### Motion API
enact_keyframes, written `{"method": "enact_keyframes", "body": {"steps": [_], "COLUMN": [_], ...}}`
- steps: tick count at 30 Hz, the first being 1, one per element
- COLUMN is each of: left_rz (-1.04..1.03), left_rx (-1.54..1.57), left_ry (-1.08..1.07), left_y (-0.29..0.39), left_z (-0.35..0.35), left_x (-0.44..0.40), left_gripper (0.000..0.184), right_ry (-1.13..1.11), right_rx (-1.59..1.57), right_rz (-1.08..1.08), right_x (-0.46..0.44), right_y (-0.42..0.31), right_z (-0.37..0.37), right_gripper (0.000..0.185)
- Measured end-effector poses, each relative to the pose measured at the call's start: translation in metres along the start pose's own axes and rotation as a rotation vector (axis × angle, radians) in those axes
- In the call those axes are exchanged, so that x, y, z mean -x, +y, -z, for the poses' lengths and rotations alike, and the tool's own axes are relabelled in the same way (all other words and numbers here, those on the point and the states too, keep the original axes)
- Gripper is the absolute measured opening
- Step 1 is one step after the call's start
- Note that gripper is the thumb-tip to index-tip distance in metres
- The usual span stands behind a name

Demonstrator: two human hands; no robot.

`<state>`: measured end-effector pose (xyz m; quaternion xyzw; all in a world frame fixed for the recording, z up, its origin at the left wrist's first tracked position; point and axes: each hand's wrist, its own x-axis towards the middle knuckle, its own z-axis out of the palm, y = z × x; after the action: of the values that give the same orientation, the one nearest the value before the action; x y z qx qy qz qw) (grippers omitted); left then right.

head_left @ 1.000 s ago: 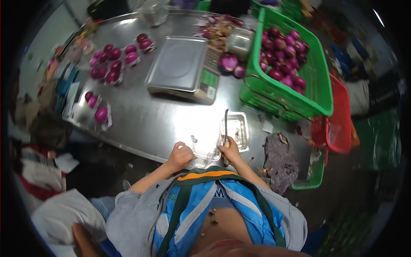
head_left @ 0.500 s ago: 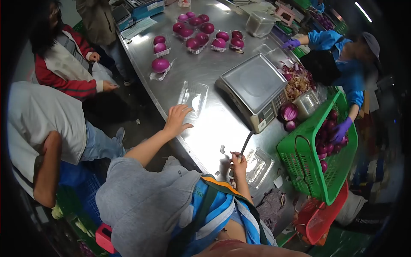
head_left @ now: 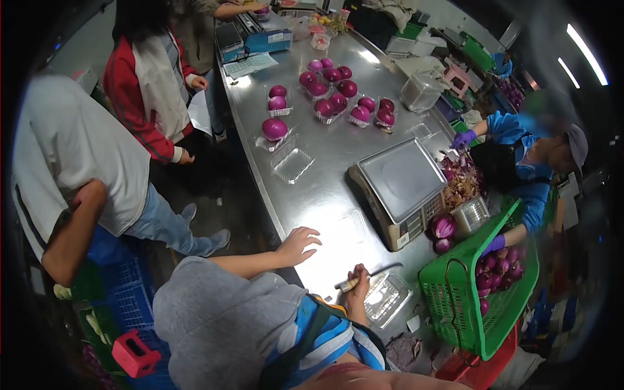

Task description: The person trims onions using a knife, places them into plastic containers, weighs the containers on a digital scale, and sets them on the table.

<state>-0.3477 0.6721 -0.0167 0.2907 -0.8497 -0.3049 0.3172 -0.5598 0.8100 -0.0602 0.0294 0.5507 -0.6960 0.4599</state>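
My left hand (head_left: 299, 247) hovers over the near left edge of the steel table, fingers stretched and apart, holding nothing. In my right hand (head_left: 358, 286) is a knife (head_left: 385, 268) with a thin dark blade pointing right and a pale handle. Just right of that hand lies a clear plastic tray (head_left: 388, 298). Farther up the table another clear tray (head_left: 292, 162) sits near a tray with a purple onion (head_left: 274, 129). A weighing scale (head_left: 402, 182) stands ahead of my right hand.
Several trays of purple onions (head_left: 330, 104) stand farther back. To the right, a co-worker's purple-gloved hand (head_left: 495, 244) reaches into a green basket (head_left: 448, 292) of onions. Onion peelings (head_left: 463, 185) lie beside the scale. Other people stand along the left side.
My left hand has let go of the clear tray, now nearer the onion trays, and drawn back. The knife in my right hand shows more plainly. The view has shifted.
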Motion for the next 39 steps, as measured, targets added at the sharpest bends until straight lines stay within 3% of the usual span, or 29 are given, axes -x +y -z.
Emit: {"method": "enact_keyframes", "body": {"steps": [1, 4, 8, 12, 18, 20, 22, 23, 27, 29, 31, 35, 39], "left_rz": [0.025, 0.036, -0.010, -0.050, -0.169, -0.215, -0.214, -0.282, -0.705, -0.699, -0.714, -0.750, -0.914], "left_rx": [0.009, 0.029, 0.058, 0.102, 0.174, 0.226, 0.368, 0.537, 0.510, 0.701, 0.581, 0.285, -0.136], "left_ry": [-0.004, -0.020, -0.061, -0.096, -0.200, -0.199, -0.168, -0.114, 0.042, -0.003, -0.152, -0.666, -0.855], "left_y": [-0.001, 0.001, 0.008, 0.025, 0.061, 0.081, 0.110, 0.120, 0.243, 0.312, 0.353, 0.402, 0.416], "left_z": [0.000, -0.005, -0.021, -0.030, -0.070, -0.092, -0.117, -0.135, -0.140, -0.154, -0.182, -0.282, -0.369], "left_x": [0.002, 0.004, -0.001, -0.015, -0.044, -0.068, -0.099, -0.121, -0.232, -0.270, -0.304, -0.348, -0.369], "left_gripper": [0.021, 0.020, 0.019, 0.020, 0.022, 0.024, 0.029, 0.032, 0.030, 0.029, 0.033, 0.049, 0.064], "right_ry": [0.079, -0.086, -0.163, -0.129, 0.181, 0.306, 0.491, 0.590, 0.809, 0.837, 0.824, 0.798, 0.771], "right_rx": [0.061, 0.109, 0.264, 0.219, 0.180, 0.218, 0.030, -0.110, -0.229, -0.210, -0.231, -0.316, -0.346], "right_rz": [0.043, 0.210, 0.167, 0.161, 0.260, 0.411, 0.459, 0.488, 0.461, 0.421, 0.462, 0.423, 0.377], "right_x": [0.023, 0.002, 0.030, 0.056, 0.083, 0.087, 0.103, 0.112, 0.138, 0.142, 0.131, 0.125, 0.116], "right_y": [-0.024, -0.023, -0.018, -0.019, -0.048, -0.051, -0.065, -0.071, -0.080, -0.073, -0.053, -0.040, -0.039], "right_z": [-0.014, 0.028, 0.029, 0.030, 0.111, 0.166, 0.197, 0.212, 0.264, 0.282, 0.302, 0.321, 0.336], "right_gripper": [0.024, 0.017, 0.019, 0.020, 0.018, 0.016, 0.015, 0.015, 0.017, 0.018, 0.019, 0.021, 0.018]}}
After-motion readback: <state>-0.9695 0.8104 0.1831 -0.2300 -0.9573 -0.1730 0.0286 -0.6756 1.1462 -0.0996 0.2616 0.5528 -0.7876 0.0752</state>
